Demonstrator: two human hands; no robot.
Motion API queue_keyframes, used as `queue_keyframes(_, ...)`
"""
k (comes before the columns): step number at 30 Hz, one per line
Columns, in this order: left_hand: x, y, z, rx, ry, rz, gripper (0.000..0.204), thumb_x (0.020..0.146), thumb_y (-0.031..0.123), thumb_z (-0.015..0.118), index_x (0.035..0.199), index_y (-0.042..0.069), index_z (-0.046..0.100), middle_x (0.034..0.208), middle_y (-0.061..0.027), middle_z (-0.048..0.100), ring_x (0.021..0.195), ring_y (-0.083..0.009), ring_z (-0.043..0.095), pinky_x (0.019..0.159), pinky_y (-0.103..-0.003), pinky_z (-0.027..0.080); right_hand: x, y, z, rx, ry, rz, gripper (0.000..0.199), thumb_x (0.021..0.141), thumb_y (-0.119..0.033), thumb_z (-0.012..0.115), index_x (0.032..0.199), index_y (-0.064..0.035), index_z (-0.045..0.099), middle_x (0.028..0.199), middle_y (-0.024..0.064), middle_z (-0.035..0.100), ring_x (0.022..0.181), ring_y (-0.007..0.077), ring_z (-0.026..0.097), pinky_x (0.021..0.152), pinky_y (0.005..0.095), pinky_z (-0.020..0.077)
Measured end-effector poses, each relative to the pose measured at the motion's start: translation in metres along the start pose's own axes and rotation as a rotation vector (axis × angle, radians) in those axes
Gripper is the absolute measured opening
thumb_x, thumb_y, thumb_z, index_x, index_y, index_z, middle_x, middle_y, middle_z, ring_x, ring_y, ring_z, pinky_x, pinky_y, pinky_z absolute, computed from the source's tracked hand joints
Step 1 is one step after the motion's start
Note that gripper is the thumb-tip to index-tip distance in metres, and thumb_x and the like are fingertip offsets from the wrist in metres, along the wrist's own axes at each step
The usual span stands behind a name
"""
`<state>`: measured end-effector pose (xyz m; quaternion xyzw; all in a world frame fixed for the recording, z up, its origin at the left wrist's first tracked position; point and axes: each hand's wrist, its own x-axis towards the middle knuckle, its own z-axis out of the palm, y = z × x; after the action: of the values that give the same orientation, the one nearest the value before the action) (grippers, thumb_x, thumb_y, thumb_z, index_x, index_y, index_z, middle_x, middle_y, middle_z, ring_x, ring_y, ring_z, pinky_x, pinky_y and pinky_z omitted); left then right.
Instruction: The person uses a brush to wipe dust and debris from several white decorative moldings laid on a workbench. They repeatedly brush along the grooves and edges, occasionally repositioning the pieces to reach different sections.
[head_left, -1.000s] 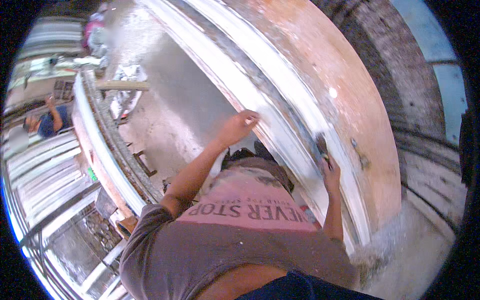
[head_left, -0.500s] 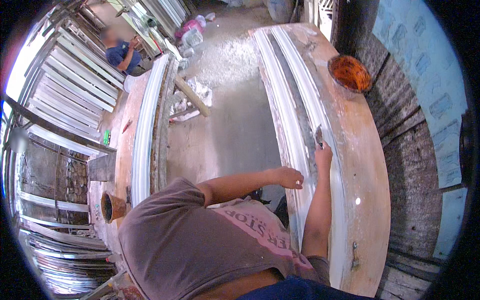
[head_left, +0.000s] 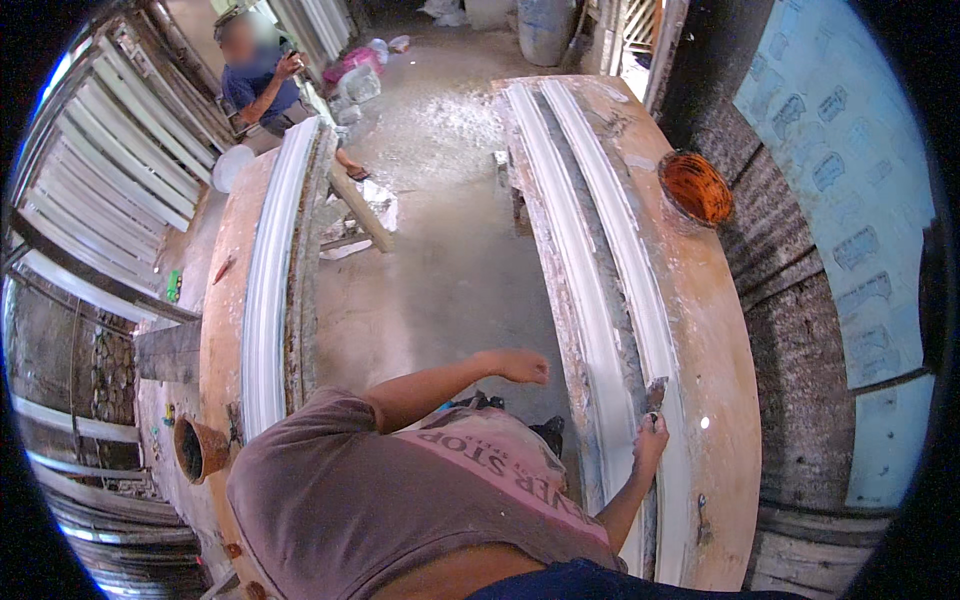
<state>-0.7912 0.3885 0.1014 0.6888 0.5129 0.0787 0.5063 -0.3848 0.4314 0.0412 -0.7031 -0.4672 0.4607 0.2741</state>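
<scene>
Right grip (head_left: pixel 651 438) around scraper (head_left: pixel 657 391) | points forward | long axis roughly along strip (head_left: pixel 622 235)

My scraper (head_left: pixel 657 392) has a dull, metal-looking blade. The white strips (head_left: pixel 622 240) along the left edge of my matt, dusty wooden table (head_left: pixel 715 340) look smooth and chalky; the orange bowl (head_left: pixel 697 190) by its right edge is glossy inside. My shirt (head_left: pixel 370 490) is matt cloth.
</scene>
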Motion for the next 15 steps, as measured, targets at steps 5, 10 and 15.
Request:
queue_keyframes(5, 0.032, 0.025, 0.001, -0.039, -0.041, 0.120, 0.048, 0.091, 0.043, 0.054, 0.111, 0.001, 0.064, 0.108, -0.0188, 0.067, 0.101, -0.0339, 0.063, 0.087, -0.043, 0.048, -0.002, -0.013, -0.010, -0.017, 0.013, -0.102, 0.033, 0.093, -0.017, 0.060, 0.124, -0.0051, 0.060, 0.065, 0.0009, 0.056, 0.048, 0.0096, 0.048, 0.042, 0.0265, 0.0379)
queue_keyframes(10, 0.074, 0.068, 0.011, 0.045, -0.051, 0.146, 0.049, 0.092, 0.044, 0.053, 0.111, 0.001, 0.064, 0.112, -0.0172, 0.066, 0.106, -0.0336, 0.061, 0.091, -0.042, 0.047, 0.002, -0.012, -0.023, -0.105, 0.038, -0.204, 0.030, 0.091, -0.017, 0.062, 0.118, -0.0036, 0.063, 0.067, 0.0027, 0.059, 0.054, 0.0106, 0.053, 0.049, 0.0277, 0.0420)
queue_keyframes(15, 0.107, 0.097, 0.013, 0.155, -0.109, 0.133, 0.050, 0.094, 0.047, 0.054, 0.119, 0.004, 0.061, 0.118, -0.0166, 0.064, 0.112, -0.0337, 0.058, 0.097, -0.044, 0.045, -0.035, -0.027, -0.072, -0.159, -0.073, -0.037, 0.039, 0.087, -0.017, 0.066, 0.121, 0.0003, 0.062, 0.091, 0.0161, 0.068, 0.072, 0.0201, 0.066, 0.071, 0.0348, 0.0524)
